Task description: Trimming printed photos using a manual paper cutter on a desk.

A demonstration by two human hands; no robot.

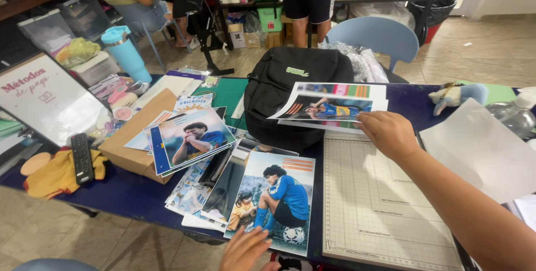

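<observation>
Right hand pinches the near right corner of the printed photo sheet lying on the black backpack — long axis running left from it; left hand loose, open, touching the footballer print on the tabletop

Bright even daylight, wide-angle edge distortion.

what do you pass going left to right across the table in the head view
White sign board → black remote on a yellow cloth → brown cardboard box → footballer print under the left hand → black backpack → right hand on a print → cutting mat → clear plastic bottle.
</observation>
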